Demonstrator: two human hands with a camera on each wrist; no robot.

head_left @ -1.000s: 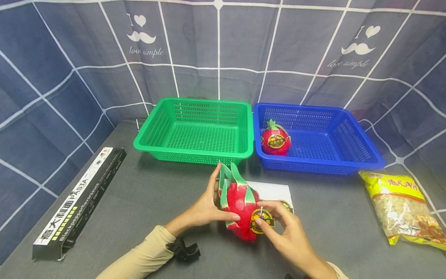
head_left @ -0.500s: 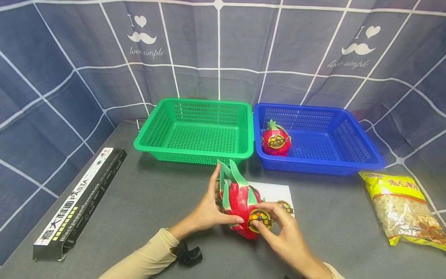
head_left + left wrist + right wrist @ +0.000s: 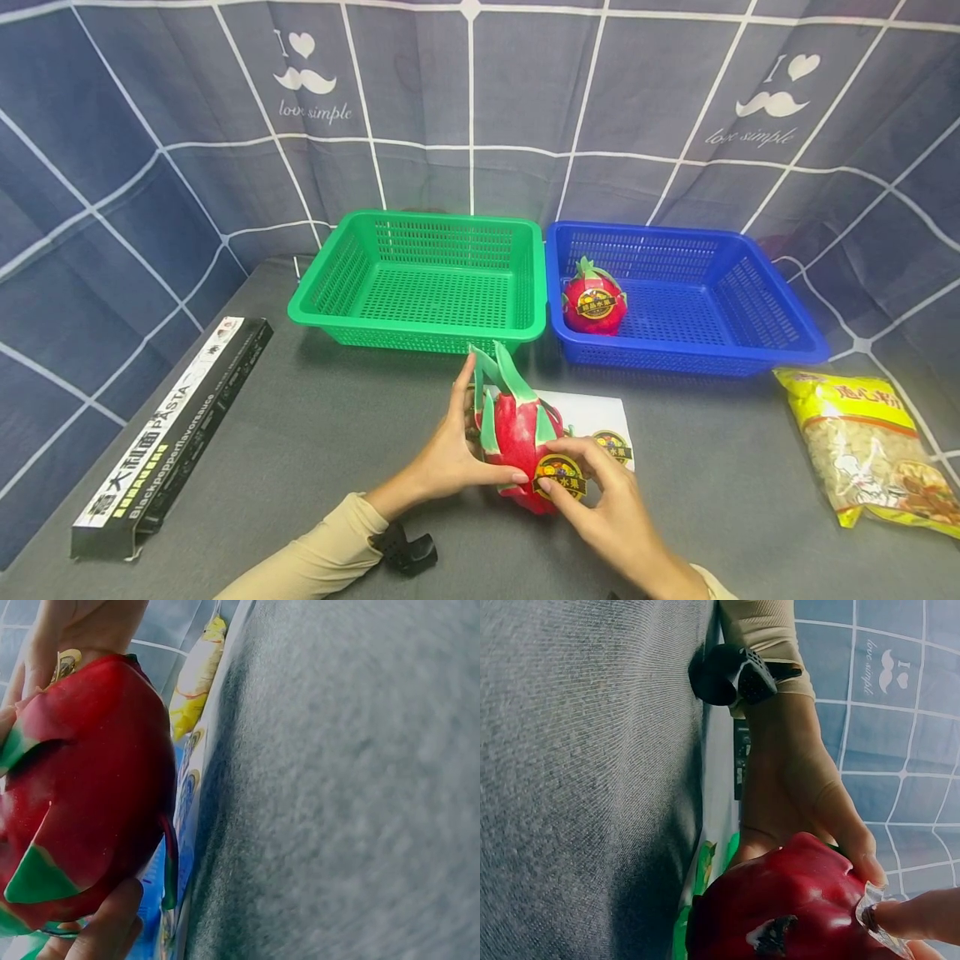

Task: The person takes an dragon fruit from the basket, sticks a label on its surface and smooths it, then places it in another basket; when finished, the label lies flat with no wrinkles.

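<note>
My left hand (image 3: 441, 457) grips a red dragon fruit (image 3: 517, 433) with green leafy scales, its thumb across the near side and its fingers behind. The fruit leans with its leaves away from me. On its right side is a round black-and-gold fruit sticker (image 3: 564, 477), pinched between thumb and forefinger of my right hand (image 3: 618, 512). In the right wrist view, a clear curled edge of the sticker (image 3: 870, 901) stands up from the fruit's skin under a fingertip. The left wrist view shows the fruit (image 3: 97, 780) close to the grey table.
Behind the fruit lies a white sheet (image 3: 592, 408) of similar stickers. Farther back stand a green basket (image 3: 416, 322) and a blue basket (image 3: 690, 354) holding another stickered dragon fruit (image 3: 595, 308). A black pasta box (image 3: 172, 442) lies left, a yellow pasta bag (image 3: 873, 454) right.
The right hand has brought the sticker slightly left against the fruit, and it now faces up more flatly. The left hand and fruit have shifted slightly right.
</note>
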